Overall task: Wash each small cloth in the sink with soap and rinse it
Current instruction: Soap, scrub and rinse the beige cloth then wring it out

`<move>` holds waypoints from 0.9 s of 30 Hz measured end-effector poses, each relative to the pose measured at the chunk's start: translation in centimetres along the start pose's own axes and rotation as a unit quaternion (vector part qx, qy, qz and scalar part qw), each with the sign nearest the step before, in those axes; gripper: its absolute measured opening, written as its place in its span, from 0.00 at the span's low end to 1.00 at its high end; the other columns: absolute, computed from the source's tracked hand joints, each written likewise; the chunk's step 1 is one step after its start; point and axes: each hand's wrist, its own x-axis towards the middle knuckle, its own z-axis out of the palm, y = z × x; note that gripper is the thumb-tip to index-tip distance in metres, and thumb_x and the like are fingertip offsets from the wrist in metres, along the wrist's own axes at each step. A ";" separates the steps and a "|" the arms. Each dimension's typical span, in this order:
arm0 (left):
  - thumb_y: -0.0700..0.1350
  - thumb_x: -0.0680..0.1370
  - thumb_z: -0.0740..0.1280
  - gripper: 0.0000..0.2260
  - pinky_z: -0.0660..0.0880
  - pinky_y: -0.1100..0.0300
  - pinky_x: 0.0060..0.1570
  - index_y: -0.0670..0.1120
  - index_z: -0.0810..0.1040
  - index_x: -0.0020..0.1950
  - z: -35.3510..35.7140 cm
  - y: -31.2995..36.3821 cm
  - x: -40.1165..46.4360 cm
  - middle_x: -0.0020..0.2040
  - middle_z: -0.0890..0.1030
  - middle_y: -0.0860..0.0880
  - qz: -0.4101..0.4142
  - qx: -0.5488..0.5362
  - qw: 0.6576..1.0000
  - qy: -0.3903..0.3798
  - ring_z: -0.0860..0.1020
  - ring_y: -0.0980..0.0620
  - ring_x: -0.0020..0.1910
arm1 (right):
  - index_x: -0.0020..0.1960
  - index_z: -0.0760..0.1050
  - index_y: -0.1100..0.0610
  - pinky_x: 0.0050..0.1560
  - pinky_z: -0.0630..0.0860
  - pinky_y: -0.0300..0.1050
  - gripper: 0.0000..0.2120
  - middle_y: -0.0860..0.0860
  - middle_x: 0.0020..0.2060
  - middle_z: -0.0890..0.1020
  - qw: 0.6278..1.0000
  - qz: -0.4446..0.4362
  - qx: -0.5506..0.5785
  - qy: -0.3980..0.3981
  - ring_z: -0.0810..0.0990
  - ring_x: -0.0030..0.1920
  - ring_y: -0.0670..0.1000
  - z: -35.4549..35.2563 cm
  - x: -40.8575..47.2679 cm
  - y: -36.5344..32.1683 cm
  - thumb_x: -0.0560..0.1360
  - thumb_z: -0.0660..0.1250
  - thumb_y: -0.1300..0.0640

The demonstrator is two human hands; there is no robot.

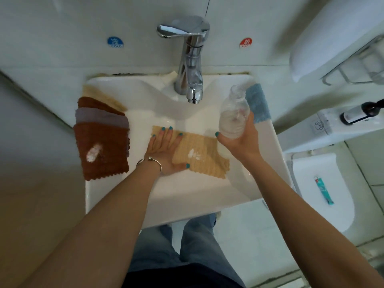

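Note:
A tan waffle cloth (204, 161) lies spread in the white sink (182, 194), with a small white dab of soap on it. My left hand (166, 150) presses flat on the cloth's left part, fingers straight. My right hand (242, 140) grips a clear plastic bottle (233, 115), held upright over the sink's right side. On the left rim lies a stack of cloths: a brown one (104, 152) with a white soap patch on top, then grey (99, 117), brown and tan ones behind it. A blue cloth (258, 102) hangs on the right rim.
The chrome tap (190, 59) stands at the back centre, no water running. Cold and hot stickers mark the wall. To the right stands a toilet (320, 194) with a teal tube (325, 190) on its lid and a dark bottle (361, 112) on the tank.

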 end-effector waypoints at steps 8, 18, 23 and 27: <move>0.75 0.70 0.56 0.48 0.33 0.47 0.74 0.57 0.32 0.77 0.1 -0.1 -0.3 0.76 0.28 0.50 0.009 -0.019 1.000 0.022 0.26 0.49 0.74 | 0.66 0.62 0.46 0.48 0.70 0.45 0.38 0.41 0.53 0.74 0.988 -0.006 -0.138 -0.072 0.74 0.50 0.48 -5.2 -5.3 -0.5 0.63 0.79 0.49; 0.74 0.70 0.60 0.48 0.33 0.49 0.73 0.58 0.35 0.77 0.4 -0.4 -0.4 0.77 0.29 0.50 0.019 -0.037 0.998 0.042 0.27 0.50 0.74 | 0.69 0.60 0.43 0.43 0.69 0.45 0.40 0.41 0.54 0.73 0.953 -0.018 -0.282 -0.107 0.73 0.46 0.50 -7.9 -6.1 -0.8 0.63 0.77 0.50; 0.72 0.70 0.62 0.48 0.34 0.49 0.73 0.57 0.36 0.78 0.3 -0.5 -0.6 0.77 0.30 0.50 0.021 -0.038 0.998 0.051 0.28 0.49 0.75 | 0.69 0.59 0.43 0.44 0.72 0.47 0.42 0.45 0.59 0.76 0.948 -0.012 -0.296 -0.119 0.77 0.51 0.52 -8.0 -6.2 -0.6 0.63 0.78 0.48; 0.71 0.70 0.63 0.48 0.34 0.49 0.74 0.57 0.36 0.78 0.4 -0.5 -0.7 0.77 0.30 0.51 0.023 -0.038 0.997 0.062 0.28 0.49 0.75 | 0.68 0.58 0.41 0.46 0.75 0.49 0.41 0.43 0.60 0.76 0.943 -0.001 -0.312 -0.119 0.78 0.52 0.53 -8.1 -6.5 -0.7 0.62 0.77 0.47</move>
